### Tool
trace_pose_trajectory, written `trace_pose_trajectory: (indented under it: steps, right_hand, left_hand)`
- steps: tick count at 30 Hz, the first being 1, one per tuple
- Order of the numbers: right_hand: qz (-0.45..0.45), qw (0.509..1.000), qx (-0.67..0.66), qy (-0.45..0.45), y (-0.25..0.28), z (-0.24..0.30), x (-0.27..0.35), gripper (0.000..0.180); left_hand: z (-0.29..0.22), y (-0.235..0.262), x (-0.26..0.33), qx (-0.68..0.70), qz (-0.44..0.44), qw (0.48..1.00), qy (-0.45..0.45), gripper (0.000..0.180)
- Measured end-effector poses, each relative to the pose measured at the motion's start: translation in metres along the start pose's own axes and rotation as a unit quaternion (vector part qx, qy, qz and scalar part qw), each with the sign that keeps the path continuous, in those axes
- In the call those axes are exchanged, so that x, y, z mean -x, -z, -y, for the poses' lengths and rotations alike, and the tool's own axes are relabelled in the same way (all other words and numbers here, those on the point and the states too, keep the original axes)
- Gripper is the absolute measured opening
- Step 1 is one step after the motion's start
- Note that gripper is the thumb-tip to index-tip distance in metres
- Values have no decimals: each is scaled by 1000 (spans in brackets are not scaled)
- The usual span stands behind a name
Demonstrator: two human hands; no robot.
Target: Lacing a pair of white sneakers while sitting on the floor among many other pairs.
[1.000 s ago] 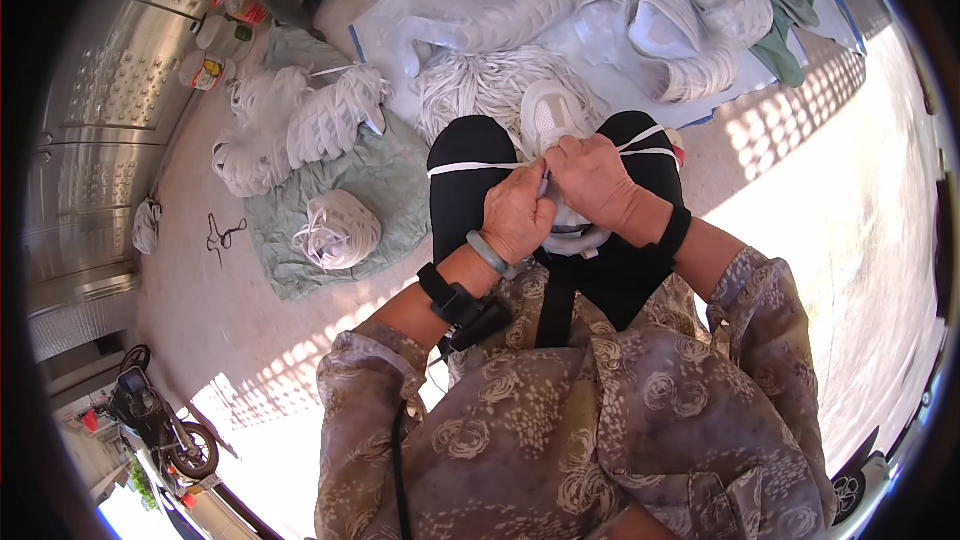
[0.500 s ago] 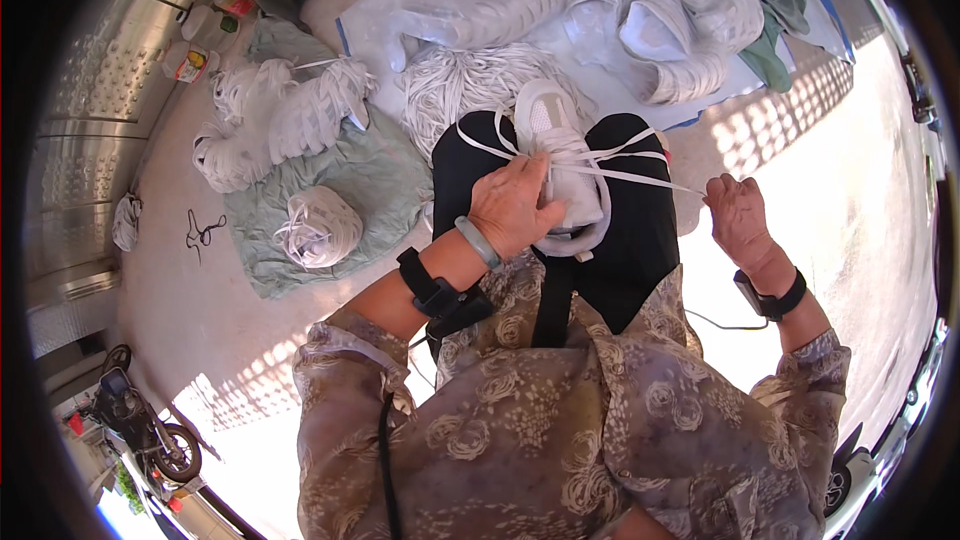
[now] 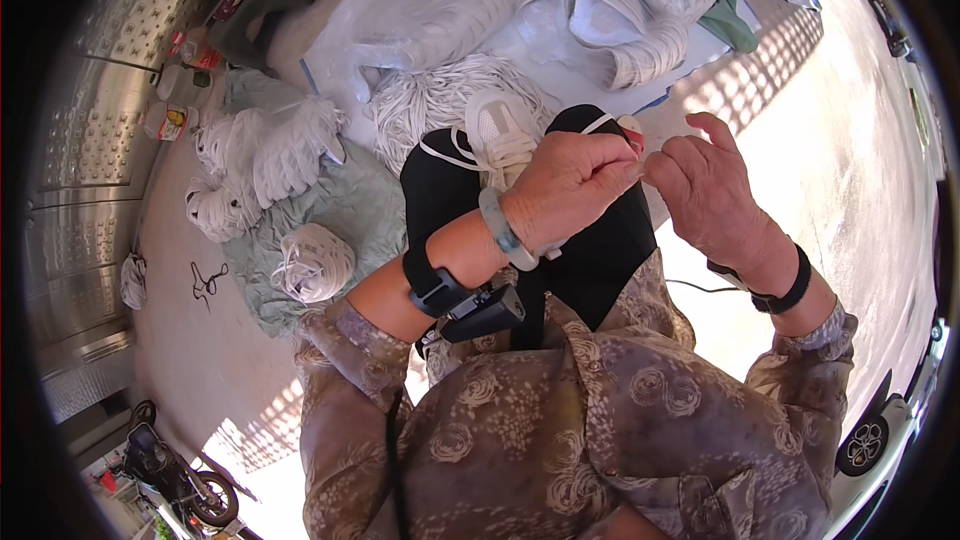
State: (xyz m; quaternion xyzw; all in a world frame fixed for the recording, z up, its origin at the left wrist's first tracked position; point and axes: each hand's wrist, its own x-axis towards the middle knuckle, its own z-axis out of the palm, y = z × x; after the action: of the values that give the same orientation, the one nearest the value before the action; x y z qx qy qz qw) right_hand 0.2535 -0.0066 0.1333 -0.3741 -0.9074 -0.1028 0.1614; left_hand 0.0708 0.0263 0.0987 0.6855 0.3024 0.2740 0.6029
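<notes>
A white sneaker (image 3: 495,130) rests on my lap between my black-covered knees, toe pointing away, its rear hidden behind my left hand. Loose white shoelaces (image 3: 440,147) loop out at its side. My left hand (image 3: 575,185) crosses over the shoe with its fingers closed; what they hold is hidden. To the right of it, my right hand (image 3: 705,180) pinches at the left fingertips, one finger raised. The lace end in this pinch is too small and covered to see clearly.
Another white sneaker (image 3: 313,262) sits on a green cloth (image 3: 370,205) at the left. Bundled white shoes (image 3: 285,150) lie beyond it. A pile of white laces (image 3: 400,110) and more shoes (image 3: 640,15) lie ahead on a pale sheet. A small red-and-white object (image 3: 631,130) shows beside my right knee.
My right hand has come in from the right with the shoelace to meet my left hand. My left hand has moved right, off the shoe's tongue. The view has shifted slightly.
</notes>
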Motion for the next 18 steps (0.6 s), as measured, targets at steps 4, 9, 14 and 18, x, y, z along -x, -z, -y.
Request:
trace_pose_trajectory:
  steps: [4,9,14,18]
  right_hand:
    - [-10,998,-47,30,-20,6,-2,15]
    - [69,983,-168,-28,-61,14,-7,23]
    - [62,958,-259,-103,-86,11,3,18]
    - [89,937,-307,-140,-92,5,6,18]
  left_hand:
    - [8,11,16,26,13,995,94,10]
    - [31,58,51,-34,-118,986,114,8]
    - [36,118,102,116,-274,936,190,10]
    - [55,106,104,140,-244,941,191,11]
